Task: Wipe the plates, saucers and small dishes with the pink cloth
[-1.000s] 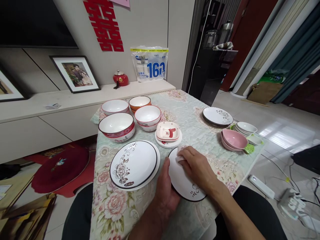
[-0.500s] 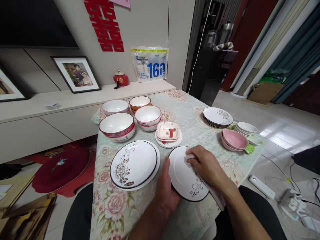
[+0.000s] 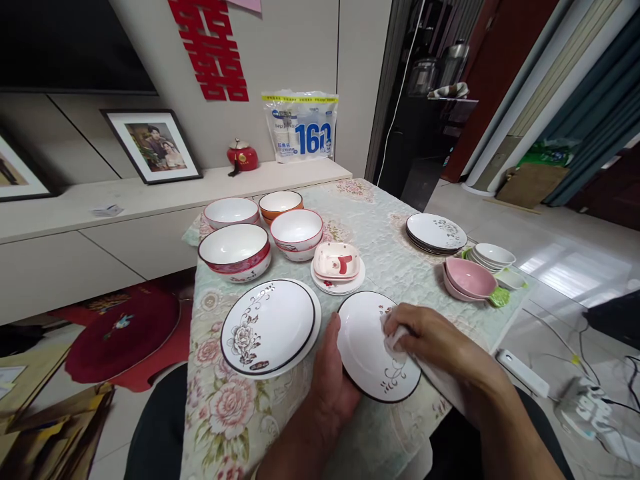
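A white plate (image 3: 363,347) with a dark rim and brown floral pattern is tilted up in front of me. My left hand (image 3: 333,377) grips its left edge, thumb along the rim and fingers underneath. Bunched in the closed fingers of my right hand (image 3: 425,333) is a white cloth (image 3: 395,337), pressed on the right part of the plate's face; its loose end hangs below my wrist. Left of the held plate lies a similar flowered plate (image 3: 280,327) on top of another white plate. Just behind, square bear-patterned dishes (image 3: 337,260) rest on small round plates.
Stacked bowls (image 3: 234,247) stand at the back left of the flowered tablecloth (image 3: 385,207). To the right are a plate stack (image 3: 435,232), pink bowls (image 3: 470,277) and small white dishes (image 3: 493,255). A white cabinet (image 3: 175,200) borders the table's far side.
My right hand has slid the cloth to the right and slightly down across the plate, uncovering some pattern near the upper rim. My left hand keeps its hold.
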### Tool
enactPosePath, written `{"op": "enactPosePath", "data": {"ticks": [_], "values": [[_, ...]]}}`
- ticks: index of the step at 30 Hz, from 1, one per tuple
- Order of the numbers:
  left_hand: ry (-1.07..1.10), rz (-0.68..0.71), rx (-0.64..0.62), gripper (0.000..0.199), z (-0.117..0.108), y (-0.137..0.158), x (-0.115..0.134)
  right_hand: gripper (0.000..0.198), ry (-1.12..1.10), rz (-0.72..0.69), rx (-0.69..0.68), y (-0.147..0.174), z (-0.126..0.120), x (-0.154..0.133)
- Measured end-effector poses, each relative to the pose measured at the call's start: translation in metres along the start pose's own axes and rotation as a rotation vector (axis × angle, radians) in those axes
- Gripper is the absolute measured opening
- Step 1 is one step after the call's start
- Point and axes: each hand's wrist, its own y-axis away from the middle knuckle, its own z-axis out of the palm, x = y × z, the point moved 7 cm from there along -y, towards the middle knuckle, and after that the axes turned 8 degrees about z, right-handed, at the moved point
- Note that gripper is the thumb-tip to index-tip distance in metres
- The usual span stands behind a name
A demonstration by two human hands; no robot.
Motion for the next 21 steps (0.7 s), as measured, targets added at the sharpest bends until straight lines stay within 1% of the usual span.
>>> {"op": "enactPosePath", "data": {"ticks": [2,3,4,6,7,8,10,11,12,13,14,15,17,18,19,21], "values": [[-0.016,0.013,0.027,0.052,-0.002,0.000,0.000,0.025,0.034,0.073,0.179,-0.006,-0.005,0.005],[-0.022,0.018,0.040,0.051,-0.002,0.001,0.001,0.023,0.047,0.075,0.248,-0.008,-0.004,0.001],[-0.023,0.025,0.053,0.050,-0.003,0.001,0.002,0.022,0.055,0.050,0.282,-0.009,0.000,-0.008],[-0.016,0.025,0.068,0.048,-0.002,0.001,0.003,0.024,0.026,-0.072,0.289,-0.008,0.009,-0.032],[-0.011,0.016,0.065,0.047,-0.002,0.001,0.003,0.026,0.001,-0.147,0.241,-0.007,0.015,-0.044],[-0.008,0.004,0.054,0.046,-0.001,0.001,0.003,0.027,-0.011,-0.203,0.160,-0.004,0.021,-0.054],[-0.002,-0.015,0.014,0.046,0.002,0.001,0.002,0.027,-0.035,-0.269,-0.029,0.003,0.029,-0.063],[0.002,-0.019,-0.006,0.047,0.003,0.001,0.002,0.026,-0.045,-0.275,-0.111,0.006,0.030,-0.061],[0.009,-0.018,-0.023,0.048,0.003,0.000,0.002,0.026,-0.057,-0.261,-0.165,0.008,0.028,-0.056],[0.014,-0.019,-0.032,0.049,0.003,0.000,0.001,0.025,-0.067,-0.231,-0.190,0.008,0.024,-0.047],[0.017,-0.018,-0.034,0.050,0.003,0.000,0.001,0.025,-0.071,-0.182,-0.167,0.006,0.019,-0.037],[0.014,-0.016,-0.027,0.050,0.002,0.000,0.000,0.024,-0.067,-0.120,-0.098,0.002,0.012,-0.026],[0.002,-0.003,0.008,0.048,0.000,0.000,0.000,0.022,-0.032,0.008,0.095,-0.005,0.000,-0.009],[-0.003,0.006,0.030,0.047,-0.001,0.000,0.001,0.022,-0.008,0.055,0.185,-0.008,-0.003,-0.005],[-0.003,0.014,0.049,0.045,-0.001,0.001,0.001,0.023,0.015,0.081,0.254,-0.010,-0.003,-0.006],[0.010,0.020,0.073,0.042,-0.002,0.001,0.002,0.027,0.033,0.057,0.316,-0.013,0.005,-0.018]]}}
